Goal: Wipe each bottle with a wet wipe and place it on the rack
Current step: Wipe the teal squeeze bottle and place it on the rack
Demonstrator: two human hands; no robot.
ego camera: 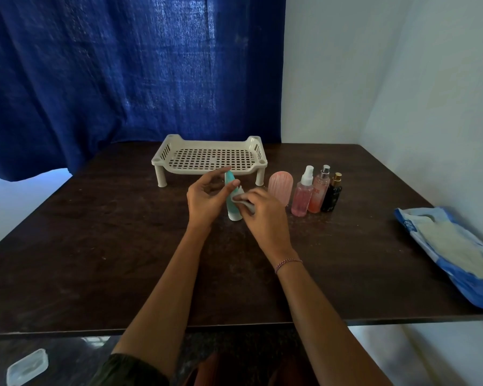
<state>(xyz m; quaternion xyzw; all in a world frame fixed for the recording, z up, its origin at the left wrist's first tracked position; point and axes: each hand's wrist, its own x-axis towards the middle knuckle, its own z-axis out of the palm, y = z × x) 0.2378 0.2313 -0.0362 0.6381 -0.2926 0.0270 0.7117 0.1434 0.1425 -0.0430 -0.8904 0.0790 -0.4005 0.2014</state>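
Left hand (pixel 207 199) pinches teal bottle (pixel 230 204) near top, holds it upright, white end seemingly on desk (pixel 123 246). Right hand (pixel 265 213) grips wet wipe (pixel 242 198) against bottle side. Step looks like wiping first bottle; nothing on rack (pixel 209 157) yet. Next: finish wiping, lift onto rack just behind. Wipe mostly hidden under fingers; wipe pack (pixel 444 246) cut off at right frame edge.

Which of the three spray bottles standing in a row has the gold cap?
The black bottle at the right end of the row. The pink bottle has a white top, the orange-pink bottle a silver one.
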